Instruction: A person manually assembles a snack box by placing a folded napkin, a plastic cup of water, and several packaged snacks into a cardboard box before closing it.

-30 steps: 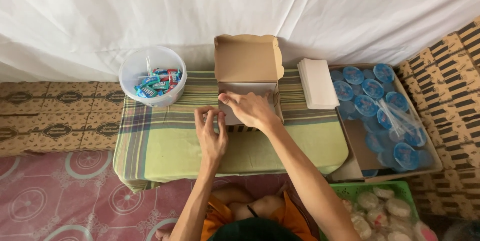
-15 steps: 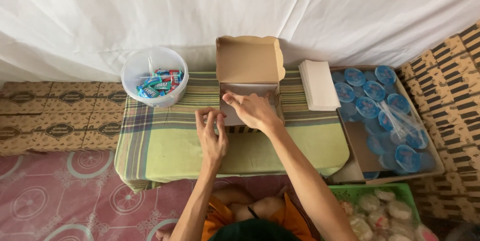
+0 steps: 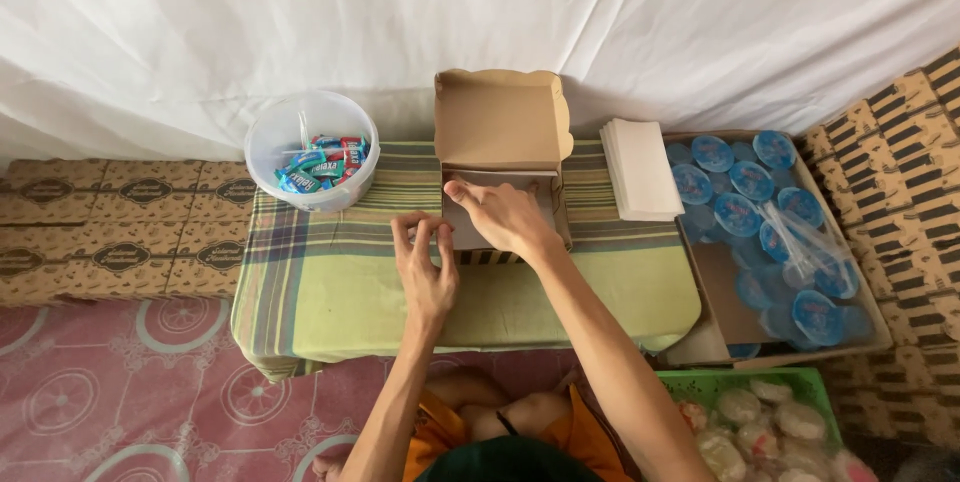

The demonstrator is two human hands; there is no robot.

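Brown cardboard makes up the small meal box (image 3: 500,157) at the centre of the tabletop (image 3: 330,282), which is draped in a green and yellow plaid cloth. Its lid stands upright at twelve o'clock, and a pale sheet lines the bottom of the tray. The right hand (image 3: 508,217) lies over the open tray, palm down, fingers spread loosely and pointing toward ten o'clock, the fingertips resting on the lining; it grips nothing that can be seen. The left hand (image 3: 425,262) sits just beside the box at its eight o'clock corner, fingers curled narrowly together against the box's left wall; whether it pinches anything small cannot be told.

At ten o'clock from the box, well apart from it, stands a clear plastic tub (image 3: 312,150) holding blue and red wrapped candies. At two o'clock, just beside the lid, lies a stack of white paper sheets (image 3: 640,170). Farther toward three o'clock, off the tabletop's edge, an open cardboard carton (image 3: 720,287) holds sealed water cups with blue tops (image 3: 737,212) and a loose clear plastic wrap. At five o'clock a green basket (image 3: 700,380) carries round pale wrapped cakes. White fabric (image 3: 300,22) hangs behind everything, and flattened printed cartons (image 3: 120,227) lie at nine o'clock.
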